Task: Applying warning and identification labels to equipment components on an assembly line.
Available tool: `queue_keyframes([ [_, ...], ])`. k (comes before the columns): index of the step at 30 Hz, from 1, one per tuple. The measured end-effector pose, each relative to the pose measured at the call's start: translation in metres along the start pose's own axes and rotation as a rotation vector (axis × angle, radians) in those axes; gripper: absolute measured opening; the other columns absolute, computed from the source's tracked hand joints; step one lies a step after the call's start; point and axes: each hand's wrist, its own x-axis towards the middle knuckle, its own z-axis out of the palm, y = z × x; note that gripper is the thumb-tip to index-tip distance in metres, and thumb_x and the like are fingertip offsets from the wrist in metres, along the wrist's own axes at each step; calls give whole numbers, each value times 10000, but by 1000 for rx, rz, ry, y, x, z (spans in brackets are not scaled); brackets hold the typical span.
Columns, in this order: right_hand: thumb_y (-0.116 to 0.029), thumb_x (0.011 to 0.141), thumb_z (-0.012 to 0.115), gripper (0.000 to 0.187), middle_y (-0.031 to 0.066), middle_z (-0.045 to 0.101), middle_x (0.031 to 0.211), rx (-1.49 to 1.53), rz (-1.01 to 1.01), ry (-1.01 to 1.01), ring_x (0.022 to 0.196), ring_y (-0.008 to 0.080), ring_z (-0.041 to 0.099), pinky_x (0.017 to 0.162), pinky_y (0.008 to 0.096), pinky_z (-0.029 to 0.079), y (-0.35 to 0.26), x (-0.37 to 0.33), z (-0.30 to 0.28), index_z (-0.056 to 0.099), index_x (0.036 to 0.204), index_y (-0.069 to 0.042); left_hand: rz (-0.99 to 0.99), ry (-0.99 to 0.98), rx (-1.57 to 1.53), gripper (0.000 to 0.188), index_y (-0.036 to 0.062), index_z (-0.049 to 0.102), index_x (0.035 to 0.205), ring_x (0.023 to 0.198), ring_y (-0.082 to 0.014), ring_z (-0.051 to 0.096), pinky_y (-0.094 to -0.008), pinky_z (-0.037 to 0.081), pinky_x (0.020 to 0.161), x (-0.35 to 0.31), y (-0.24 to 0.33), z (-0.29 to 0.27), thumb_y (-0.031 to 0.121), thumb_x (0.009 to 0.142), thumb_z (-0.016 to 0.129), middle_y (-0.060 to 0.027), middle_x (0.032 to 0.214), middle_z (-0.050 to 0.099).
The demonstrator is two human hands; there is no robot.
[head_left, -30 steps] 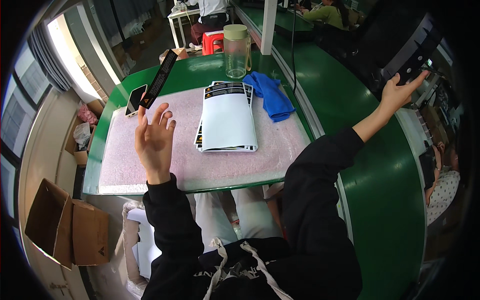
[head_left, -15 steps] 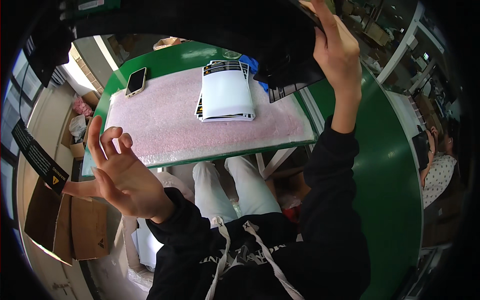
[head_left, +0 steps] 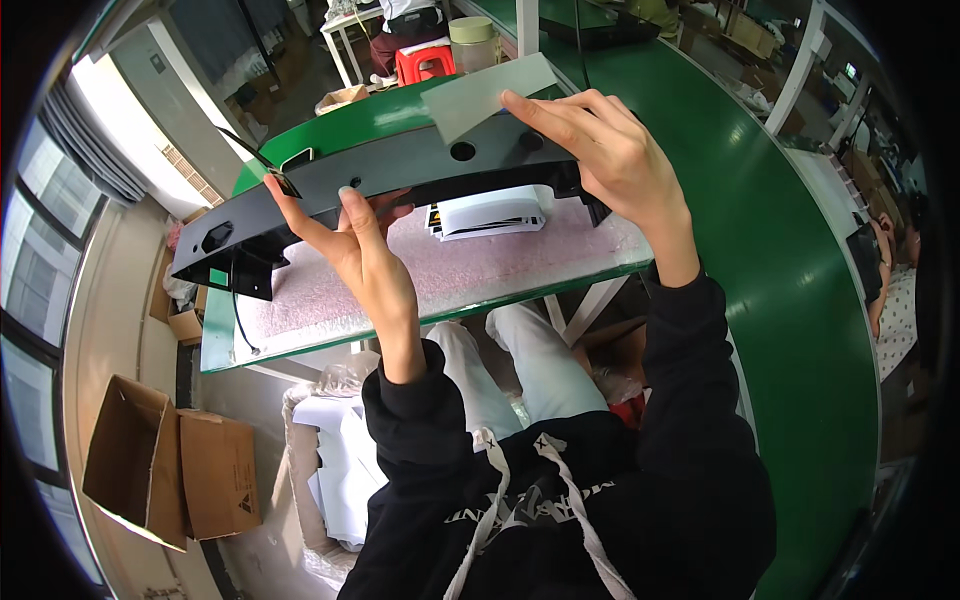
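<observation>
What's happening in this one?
A person is handling a long black part above a pink mat. Their left hand grips it, with a dark strip at the index fingertip. Their right hand is near its right end, index fingertip on a pale translucent sheet; whether that sheet is attached to the part is unclear. A stack of white sheets lies on the mat, partly hidden by the part.

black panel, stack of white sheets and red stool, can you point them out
black panel [head_left: 405, 167], head view, on its long upper face
stack of white sheets [head_left: 490, 212], head view, on its white top sheet
red stool [head_left: 425, 64], head view, on its seat
</observation>
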Motion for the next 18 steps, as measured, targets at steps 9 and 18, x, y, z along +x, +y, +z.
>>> queue_keyframes([
  [9, 48, 705, 553, 650, 122, 599, 1086, 3, 208, 56, 1082, 302, 562, 928, 432, 428, -99, 6, 6, 468, 1308, -179, 34, 99, -70, 672, 210, 77, 1456, 903, -94, 494, -211, 444, 700, -25, 20, 8, 65, 930, 468, -80, 1216, 431],
  [18, -118, 823, 553, 506, 54, 618, 1089, 68, 103, 148, 1071, 186, 575, 966, 337, 374, -135, 3, 45, 475, 1308, -241, -116, 131, -164, 683, 273, 76, 1448, 739, -110, 537, -240, 488, 656, -46, 24, -10, 36, 925, 447, -84, 976, 542],
])
